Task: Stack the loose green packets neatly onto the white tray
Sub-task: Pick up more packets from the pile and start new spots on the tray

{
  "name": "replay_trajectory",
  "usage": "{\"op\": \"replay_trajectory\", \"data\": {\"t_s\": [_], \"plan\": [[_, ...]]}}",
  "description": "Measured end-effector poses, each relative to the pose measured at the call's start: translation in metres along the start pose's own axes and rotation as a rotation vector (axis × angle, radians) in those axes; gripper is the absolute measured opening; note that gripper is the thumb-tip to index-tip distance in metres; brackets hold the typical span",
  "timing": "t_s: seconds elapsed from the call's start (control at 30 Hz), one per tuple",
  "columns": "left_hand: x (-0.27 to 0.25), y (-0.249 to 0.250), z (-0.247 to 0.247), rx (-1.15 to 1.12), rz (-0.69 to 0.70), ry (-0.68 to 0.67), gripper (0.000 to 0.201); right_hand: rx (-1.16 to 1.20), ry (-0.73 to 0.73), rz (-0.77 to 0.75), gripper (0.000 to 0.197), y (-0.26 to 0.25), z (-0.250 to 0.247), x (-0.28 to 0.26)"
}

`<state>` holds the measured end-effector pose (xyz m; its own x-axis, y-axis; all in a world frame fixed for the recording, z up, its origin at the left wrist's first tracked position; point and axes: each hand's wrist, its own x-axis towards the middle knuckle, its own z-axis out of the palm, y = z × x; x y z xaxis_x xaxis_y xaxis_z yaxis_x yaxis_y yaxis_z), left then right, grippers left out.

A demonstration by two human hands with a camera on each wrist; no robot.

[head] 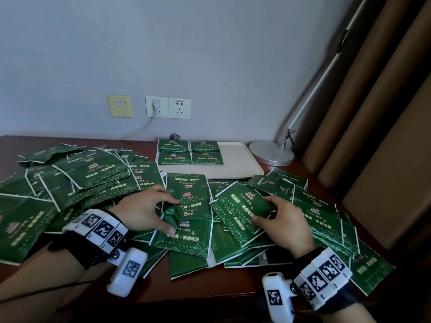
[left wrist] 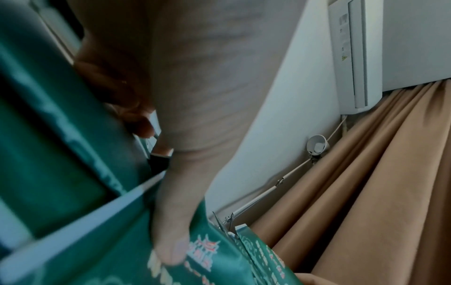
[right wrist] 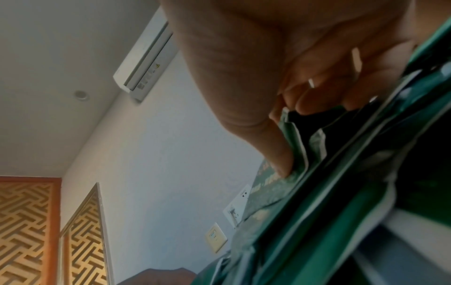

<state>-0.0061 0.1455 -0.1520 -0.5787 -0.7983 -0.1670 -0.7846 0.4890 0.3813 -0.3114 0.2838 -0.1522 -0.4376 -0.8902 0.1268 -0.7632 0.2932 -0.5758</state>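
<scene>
Bench [head: 149, 297] of dark wood lies littered with loose green packets [head: 77, 183], heaped at the left and fanned across the near right. White tray [head: 240, 162] sits at the far middle, four small packet stacks [head: 190, 152] on its left part. Left hand [head: 142, 209] pinches the left edge of a long overlapped run of packets [head: 189, 206], thumb on top. Right hand [head: 285, 223] grips one tilted packet [head: 245, 203], fingers curled round its right end. Only the wrist views show an air conditioner [right wrist: 146, 59] high on the wall.
</scene>
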Motion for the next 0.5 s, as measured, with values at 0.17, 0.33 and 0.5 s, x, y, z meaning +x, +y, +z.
{"op": "replay_trajectory", "data": {"t_s": [0.17, 0.33, 0.5], "plan": [[0.0, -0.004, 0.004, -0.089, 0.021, 0.112, 0.037, 0.129, 0.12, -0.051, 0.024, 0.002, 0.001, -0.001], [-0.004, -0.005, 0.003, -0.245, 0.071, 0.176, 0.023, 0.292, 0.281, -0.168, 0.01, 0.001, -0.001, -0.005], [-0.015, 0.001, -0.007, -0.433, 0.136, 0.269, 0.008, 0.362, 0.29, -0.268, 0.023, -0.005, -0.007, -0.001]]}}
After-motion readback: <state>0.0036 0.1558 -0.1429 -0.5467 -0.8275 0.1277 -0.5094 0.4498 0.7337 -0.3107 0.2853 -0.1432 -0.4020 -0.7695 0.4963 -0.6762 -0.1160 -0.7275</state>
